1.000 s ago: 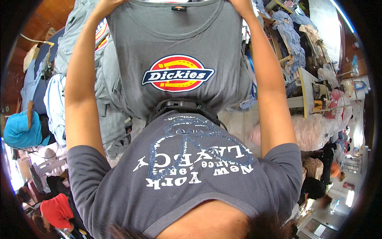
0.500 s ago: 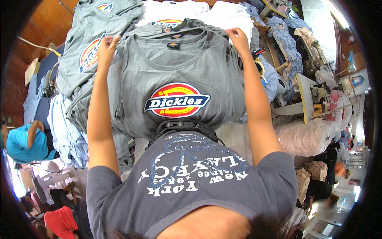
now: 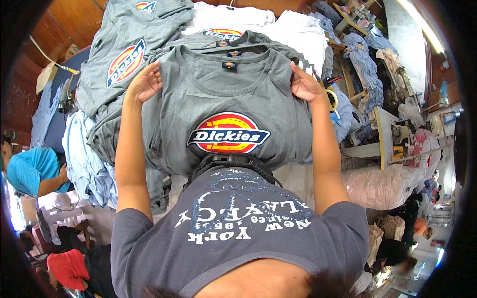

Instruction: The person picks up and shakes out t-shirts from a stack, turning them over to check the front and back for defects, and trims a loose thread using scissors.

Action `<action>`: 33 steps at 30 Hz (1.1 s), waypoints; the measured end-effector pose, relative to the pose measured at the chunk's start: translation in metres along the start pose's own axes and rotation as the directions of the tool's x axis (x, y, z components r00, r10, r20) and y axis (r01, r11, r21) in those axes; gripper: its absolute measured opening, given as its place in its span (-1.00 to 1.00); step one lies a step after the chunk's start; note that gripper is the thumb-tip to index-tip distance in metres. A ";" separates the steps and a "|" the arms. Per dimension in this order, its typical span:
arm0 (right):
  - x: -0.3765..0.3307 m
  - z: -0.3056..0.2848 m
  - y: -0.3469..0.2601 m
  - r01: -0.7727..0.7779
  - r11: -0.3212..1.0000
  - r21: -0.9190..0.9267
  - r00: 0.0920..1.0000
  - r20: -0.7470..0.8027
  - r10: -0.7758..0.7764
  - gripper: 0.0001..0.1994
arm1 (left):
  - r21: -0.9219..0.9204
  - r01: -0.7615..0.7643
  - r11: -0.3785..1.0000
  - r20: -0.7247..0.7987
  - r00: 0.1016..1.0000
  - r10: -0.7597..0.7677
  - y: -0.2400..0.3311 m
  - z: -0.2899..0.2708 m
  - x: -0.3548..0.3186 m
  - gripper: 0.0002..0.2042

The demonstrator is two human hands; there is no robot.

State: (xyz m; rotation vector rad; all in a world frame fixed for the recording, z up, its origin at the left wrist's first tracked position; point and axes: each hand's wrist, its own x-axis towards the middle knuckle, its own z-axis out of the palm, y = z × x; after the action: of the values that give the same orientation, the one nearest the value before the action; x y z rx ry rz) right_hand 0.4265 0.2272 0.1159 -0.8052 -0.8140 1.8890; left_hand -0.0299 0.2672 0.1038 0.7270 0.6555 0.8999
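Observation:
A grey T-shirt (image 3: 179,119) with a round neckline and a red, yellow and navy chest print lies face up on a thick pile of grey shirts, directly before me. My left hand (image 3: 145,83) is at the shirt's left shoulder edge, palm partly showing, fingers extended and slightly bent. At the opposite shoulder edge is my right hand (image 3: 305,84), with its fingers stretched along the cloth. Neither hand visibly grips the fabric. A dark neck label (image 3: 229,65) shows inside the collar.
More grey printed shirts (image 3: 94,74) are stacked at the left, with white shirts (image 3: 298,35) behind. Light blue cloth (image 3: 87,154) hangs at the left. A roll of tape (image 3: 332,99) lies by my right wrist. Plastic-wrapped bundles (image 3: 377,184) stand right. A person in blue (image 3: 32,171) is at far left.
Both hands have come toward me from the far shoulder corners, down along the shirt's side edges, and turned so more of the palms shows. The shirt stays on the pile.

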 end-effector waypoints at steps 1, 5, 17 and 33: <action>0.001 0.008 0.000 -0.008 1.000 0.009 1.000 0.006 0.008 -0.56 | -0.053 0.039 0.998 -0.005 0.999 -0.039 -0.005 0.010 0.000 -0.84; 0.021 -0.004 -0.003 -0.002 1.000 0.013 1.000 0.031 0.002 -0.52 | -0.066 0.036 0.997 -0.159 0.986 -0.047 -0.007 0.034 0.016 -0.78; -0.066 0.043 -0.038 0.215 0.910 0.353 0.788 0.489 -0.375 -0.18 | -0.434 -0.234 0.870 0.515 0.728 0.453 0.021 0.074 -0.070 -0.29; -0.068 0.159 0.132 0.633 0.638 -0.438 0.773 0.311 -0.553 -0.17 | 0.493 -0.696 0.522 0.442 0.717 0.539 -0.124 0.210 -0.084 -0.27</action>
State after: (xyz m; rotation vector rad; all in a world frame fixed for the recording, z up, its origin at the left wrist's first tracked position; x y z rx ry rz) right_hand 0.2647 0.0825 0.1155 -0.5938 -1.5264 1.1309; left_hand 0.1468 0.0838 0.1462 1.7565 0.4668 1.2359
